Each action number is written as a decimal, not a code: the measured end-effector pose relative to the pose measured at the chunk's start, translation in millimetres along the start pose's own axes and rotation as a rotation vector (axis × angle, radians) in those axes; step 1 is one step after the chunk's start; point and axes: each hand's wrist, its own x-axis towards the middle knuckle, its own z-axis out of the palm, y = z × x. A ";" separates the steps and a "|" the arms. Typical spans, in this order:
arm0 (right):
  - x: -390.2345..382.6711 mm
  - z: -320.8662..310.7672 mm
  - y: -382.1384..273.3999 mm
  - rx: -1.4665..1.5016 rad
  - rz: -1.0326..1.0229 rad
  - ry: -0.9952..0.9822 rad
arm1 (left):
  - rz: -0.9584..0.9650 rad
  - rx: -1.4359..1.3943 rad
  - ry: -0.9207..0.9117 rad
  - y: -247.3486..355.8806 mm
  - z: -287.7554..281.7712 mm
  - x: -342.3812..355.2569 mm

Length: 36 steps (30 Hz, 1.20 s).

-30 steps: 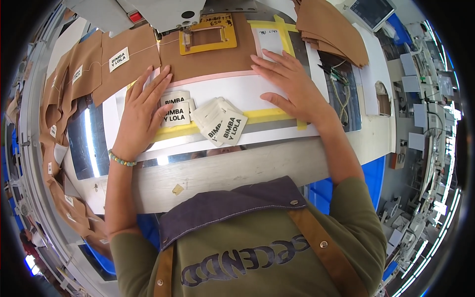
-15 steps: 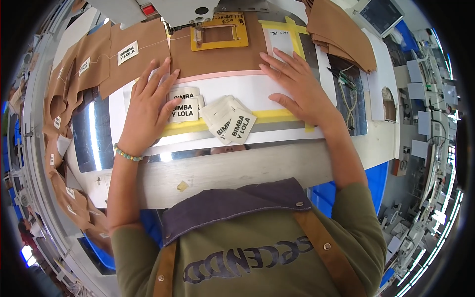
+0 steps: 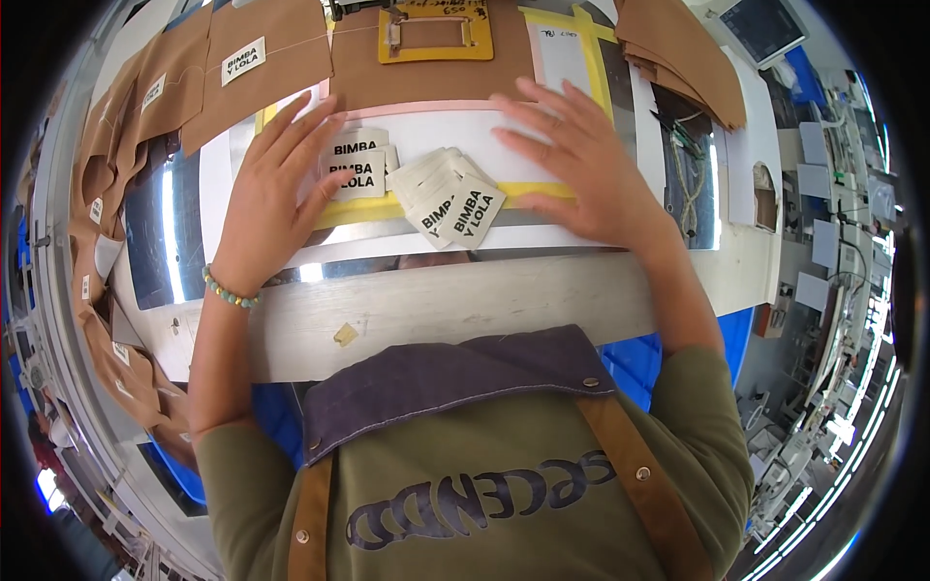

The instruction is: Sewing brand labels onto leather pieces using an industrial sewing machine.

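My left hand (image 3: 276,189), fingers spread, is at the left side of the white work board (image 3: 339,242), its thumb beside a few white fabric labels (image 3: 356,176). Toward the right, my right hand (image 3: 586,174) is also open, fingers apart, with nothing in it. A fanned pile of similar labels (image 3: 475,211) lies between the hands, on the yellow tape (image 3: 387,209). Beyond my fingers a brown fabric panel (image 3: 358,82) lies flat, edged by a pink strip (image 3: 436,110). A yellow frame (image 3: 433,52) with a rectangular window rests over that panel.
Brown panels with sewn labels (image 3: 281,87) trail off the left side, joined by thread. A stack of brown pieces (image 3: 678,63) sits at the back right near a screen (image 3: 759,27). Thread snips (image 3: 668,131) and cord lie to the right. A small yellowish scrap (image 3: 346,335) is near the front edge.
The view has shifted, so the table appears higher in the picture. Both hands remain spread; the right one has drawn slightly nearer relative to the board. The labels lie as before.
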 end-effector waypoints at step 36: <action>81.4 14.6 -23.2 0.320 0.031 0.224 | 0.026 -0.288 0.206 34.9 2.3 15.3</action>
